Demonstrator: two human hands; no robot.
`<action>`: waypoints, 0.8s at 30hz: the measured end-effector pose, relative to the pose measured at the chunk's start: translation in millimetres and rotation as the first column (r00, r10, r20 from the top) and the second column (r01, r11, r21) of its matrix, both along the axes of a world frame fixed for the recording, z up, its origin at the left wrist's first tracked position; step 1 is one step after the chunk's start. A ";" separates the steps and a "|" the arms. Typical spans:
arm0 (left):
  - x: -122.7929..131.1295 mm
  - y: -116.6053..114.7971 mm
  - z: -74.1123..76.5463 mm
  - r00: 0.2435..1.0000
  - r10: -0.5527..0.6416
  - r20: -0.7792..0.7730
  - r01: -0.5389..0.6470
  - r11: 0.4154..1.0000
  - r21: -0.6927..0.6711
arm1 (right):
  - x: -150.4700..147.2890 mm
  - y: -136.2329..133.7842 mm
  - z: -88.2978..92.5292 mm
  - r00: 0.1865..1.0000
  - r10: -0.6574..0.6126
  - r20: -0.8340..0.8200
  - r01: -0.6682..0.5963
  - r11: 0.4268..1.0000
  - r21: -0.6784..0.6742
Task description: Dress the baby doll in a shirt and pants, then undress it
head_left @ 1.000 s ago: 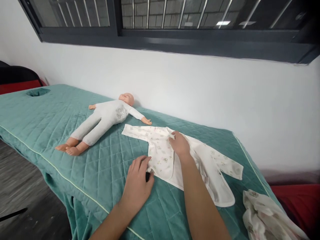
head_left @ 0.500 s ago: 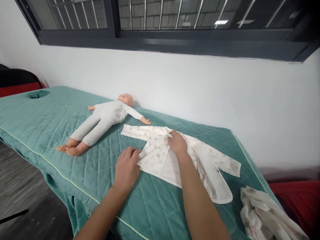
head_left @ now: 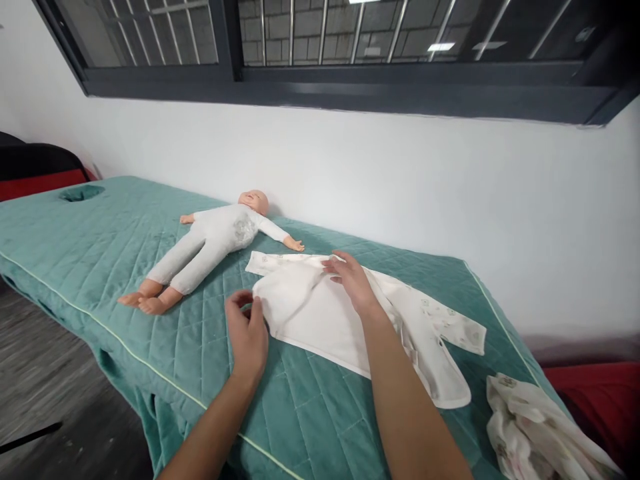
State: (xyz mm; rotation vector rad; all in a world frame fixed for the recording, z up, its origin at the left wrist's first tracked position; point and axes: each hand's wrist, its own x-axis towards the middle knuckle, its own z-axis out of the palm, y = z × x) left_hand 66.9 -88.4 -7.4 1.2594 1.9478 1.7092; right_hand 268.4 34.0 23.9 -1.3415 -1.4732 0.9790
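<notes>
A white baby shirt (head_left: 320, 320) with a small print lies spread out, one front panel folded back so its plain inside faces up. My left hand (head_left: 249, 333) is at the shirt's left edge, fingers curled and thumb and forefinger closed on the panel's border. Over the collar area, my right hand (head_left: 350, 277) has its fingers stretched out and slightly apart, holding nothing. Beyond the shirt, a baby doll (head_left: 215, 237) in a white body suit lies on its back, one hand close to the shirt's far sleeve.
Everything rests on a massage bed with a green quilted cover (head_left: 165, 360). A crumpled printed cloth (head_left: 540, 427) lies at the near right corner. A white wall (head_left: 400, 180) with a barred window runs along the far side. Red and black furniture (head_left: 43, 170) stands at the left end.
The shirt's front panel has been turned over to the left, showing its plain inside. My left hand shifted left with it; my right hand let go and spread its fingers.
</notes>
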 end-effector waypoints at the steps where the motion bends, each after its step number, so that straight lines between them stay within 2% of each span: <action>1: -2.8 0.7 -1.6 0.998 0.068 0.014 -0.068 0.997 0.039 | -1.0 0.0 -2.0 1.000 0.012 -0.003 -0.011 1.000 0.015; 3: -4.2 -0.1 -2.9 0.992 0.084 -0.095 -0.070 0.988 0.139 | -2.4 0.3 -6.7 0.996 0.005 0.087 -0.009 0.999 0.045; 6: 2.0 -2.9 -1.8 0.936 -0.034 -0.352 0.123 0.964 0.235 | -6.6 -1.4 -10.8 0.984 -0.003 0.178 -0.011 0.997 0.077; 9: 9.0 -3.0 -1.1 0.825 -0.197 -0.529 0.333 0.927 0.173 | -14.1 -10.0 -6.1 0.956 0.024 0.294 -0.055 0.994 0.098; 12: 12.0 -0.4 -2.0 0.735 -0.330 -0.593 0.432 0.901 0.035 | -11.4 -24.5 8.4 0.904 0.075 0.421 -0.127 0.987 0.098; 15: 12.9 1.5 -2.7 0.702 -0.375 -0.605 0.428 0.902 -0.063 | 19.5 -39.6 26.1 0.822 0.017 0.569 -0.088 0.991 0.099; 18: 13.5 2.3 -1.8 0.680 -0.382 -0.625 0.402 0.908 -0.118 | 73.8 -52.4 34.6 0.734 -0.146 0.663 0.094 0.989 0.115; 20: 14.1 2.7 -0.2 0.668 -0.376 -0.642 0.384 0.913 -0.135 | 108.6 -59.4 30.5 0.646 -0.277 0.712 0.245 0.958 0.150; 21: 14.6 2.8 0.7 0.661 -0.373 -0.651 0.375 0.916 -0.143 | 122.1 -62.3 26.0 0.549 -0.342 0.762 0.316 0.930 0.190; 22: 15.2 2.8 1.5 0.656 -0.372 -0.657 0.370 0.917 -0.150 | 132.0 -64.8 20.5 0.477 -0.370 0.797 0.353 0.911 0.212; 24: 16.9 1.8 2.2 0.652 -0.375 -0.660 0.364 0.917 -0.162 | 141.3 -68.3 10.0 0.413 -0.383 0.827 0.383 0.896 0.224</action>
